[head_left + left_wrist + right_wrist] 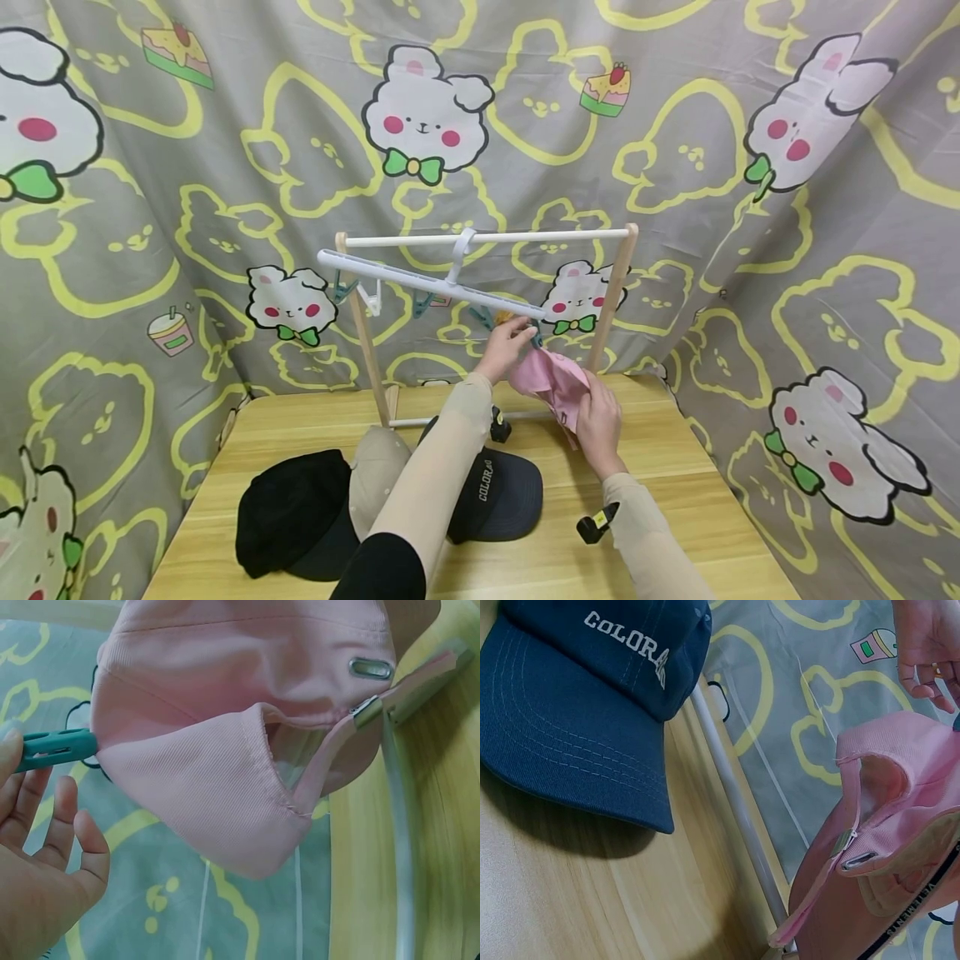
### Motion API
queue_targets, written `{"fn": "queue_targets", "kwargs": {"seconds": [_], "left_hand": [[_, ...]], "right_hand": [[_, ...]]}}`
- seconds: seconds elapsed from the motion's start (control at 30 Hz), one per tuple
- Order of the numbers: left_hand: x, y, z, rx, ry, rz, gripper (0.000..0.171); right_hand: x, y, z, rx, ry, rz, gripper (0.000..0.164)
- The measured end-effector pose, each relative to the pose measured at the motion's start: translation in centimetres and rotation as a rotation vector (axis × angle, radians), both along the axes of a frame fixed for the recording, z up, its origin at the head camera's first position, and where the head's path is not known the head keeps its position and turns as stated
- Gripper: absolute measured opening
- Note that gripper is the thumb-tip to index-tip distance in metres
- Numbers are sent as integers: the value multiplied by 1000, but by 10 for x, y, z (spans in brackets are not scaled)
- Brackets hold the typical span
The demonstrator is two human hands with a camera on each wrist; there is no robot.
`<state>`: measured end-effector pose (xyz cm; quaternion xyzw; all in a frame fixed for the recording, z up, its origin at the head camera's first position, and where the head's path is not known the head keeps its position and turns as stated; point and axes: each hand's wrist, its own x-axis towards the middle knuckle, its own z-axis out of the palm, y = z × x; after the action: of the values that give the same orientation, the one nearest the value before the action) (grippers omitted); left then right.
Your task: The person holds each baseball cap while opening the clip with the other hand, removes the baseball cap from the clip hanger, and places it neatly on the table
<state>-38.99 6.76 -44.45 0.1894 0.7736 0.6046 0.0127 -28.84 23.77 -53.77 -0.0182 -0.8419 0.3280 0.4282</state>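
A pink cap (551,379) hangs below the right end of a white clip hanger (420,281). At that end my left hand (510,343) pinches a teal clip (56,750) between thumb and finger. The clip's tip meets the cap's edge, while the other fingers spread loosely below it in the left wrist view. My right hand (600,421) holds the cap from its right side. In the right wrist view the cap's strap and metal buckle (844,841) show, with a dark lettered band inside; my left hand appears above.
The hanger hooks over the white top bar (555,237) of a wooden-legged rack (362,350). More clips (422,304) hang along it. On the wooden table (675,500) lie a black cap (292,508), a beige cap (375,467) and a navy lettered cap (510,496). Patterned curtain surrounds the table.
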Motion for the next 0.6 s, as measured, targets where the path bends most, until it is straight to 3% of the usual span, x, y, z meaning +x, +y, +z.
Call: {"fn": "queue_targets", "kwargs": {"seconds": [0.6], "left_hand": [[2,0,0,8,-10,2,47]], "right_hand": [[3,3,4,-42,-10,-10,37]]}}
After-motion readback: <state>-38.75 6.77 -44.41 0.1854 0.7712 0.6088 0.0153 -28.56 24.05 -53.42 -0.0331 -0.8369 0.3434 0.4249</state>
